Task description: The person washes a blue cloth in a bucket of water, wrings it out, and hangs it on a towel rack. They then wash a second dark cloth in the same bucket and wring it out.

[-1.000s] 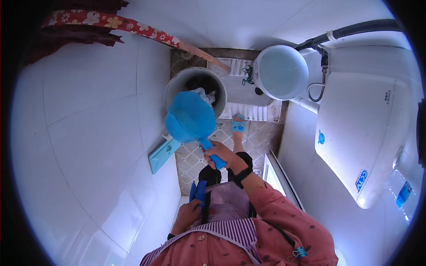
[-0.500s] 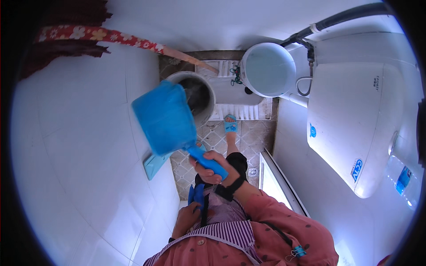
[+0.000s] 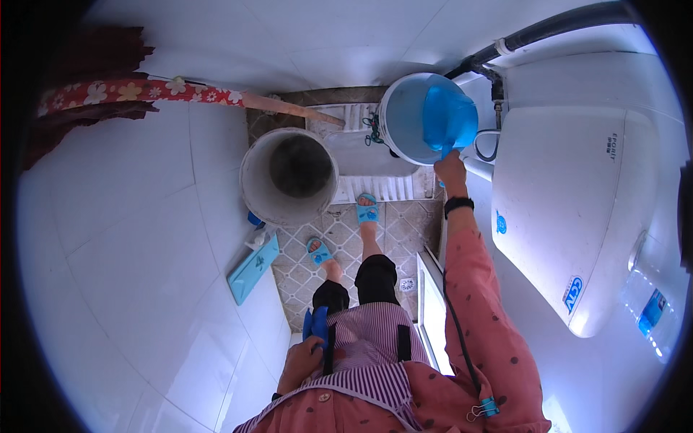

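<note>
Scoop (image 3: 450,119) lies straight ahead of my right hand (image 3: 451,172), and that line is what I judge everything turns on. Its long axis runs away from me: a stub of the handle shows at the near side of my fist, and the bowl sits beyond the knuckles, overlapping the right half of the bucket (image 3: 397,150). I have the right fingers closed tight round the handle, with the arm stretched well forward. From up here I can't tell how deep the bowl sits, nor whether it touches the pale water (image 3: 404,115) visible to its left.

My right hand is clearly the nearer one to both scoop and bucket. My left hand (image 3: 299,363) is well back, low against the apron (image 3: 368,332), its fingers curled shut on a blue thing (image 3: 315,325) that sticks up past them; I can't make out what that is.

The bin (image 3: 254,177) stands well to the left of my right hand, about level with it, and ahead of my left; its mouth faces up, dark at the bottom. The tank (image 3: 570,209) hangs on the wall to the right of my outstretched forearm, apart from it.
</note>
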Available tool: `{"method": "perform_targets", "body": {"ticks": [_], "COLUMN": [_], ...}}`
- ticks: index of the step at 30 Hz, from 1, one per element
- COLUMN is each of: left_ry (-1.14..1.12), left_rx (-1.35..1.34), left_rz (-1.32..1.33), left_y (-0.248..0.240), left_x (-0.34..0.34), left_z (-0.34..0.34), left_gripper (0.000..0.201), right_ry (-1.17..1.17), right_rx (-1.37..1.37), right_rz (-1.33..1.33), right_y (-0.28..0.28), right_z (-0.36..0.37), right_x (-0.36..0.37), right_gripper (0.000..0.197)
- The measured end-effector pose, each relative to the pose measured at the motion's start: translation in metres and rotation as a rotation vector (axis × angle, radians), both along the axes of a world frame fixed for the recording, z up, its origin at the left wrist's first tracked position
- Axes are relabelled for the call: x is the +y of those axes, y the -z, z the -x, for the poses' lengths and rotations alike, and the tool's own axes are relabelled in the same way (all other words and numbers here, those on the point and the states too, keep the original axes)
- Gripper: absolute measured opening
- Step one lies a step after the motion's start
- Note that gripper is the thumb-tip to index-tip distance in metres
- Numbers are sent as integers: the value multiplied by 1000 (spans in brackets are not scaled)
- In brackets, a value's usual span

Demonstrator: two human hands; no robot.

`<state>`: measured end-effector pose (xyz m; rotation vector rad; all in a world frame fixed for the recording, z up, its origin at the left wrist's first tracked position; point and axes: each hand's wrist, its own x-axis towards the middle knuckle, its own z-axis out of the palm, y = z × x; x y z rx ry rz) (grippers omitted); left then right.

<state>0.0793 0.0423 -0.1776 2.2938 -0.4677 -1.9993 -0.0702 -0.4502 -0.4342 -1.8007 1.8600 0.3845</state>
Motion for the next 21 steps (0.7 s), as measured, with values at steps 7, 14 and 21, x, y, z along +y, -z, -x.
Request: {"method": "perform_targets", "body": {"ticks": [7, 14, 21], "left_ry": [-38, -45, -14], "left_rx": [0, 2, 4], "left_rz": [-48, -19, -34], "left_y": [9, 15, 13], "left_x": [-14, -16, -15], "left_z": [4, 7, 1], "left_gripper": [31, 29, 29], "right_ry": [-503, 367, 849], "right_rx": [80, -879, -1032], "right_rz": [-5, -500, -519], "right_y": [88, 125, 56], "right_z": [-22, -30, -9], "right_x": [-17, -17, 39], "right_gripper": [18, 13, 19]}}
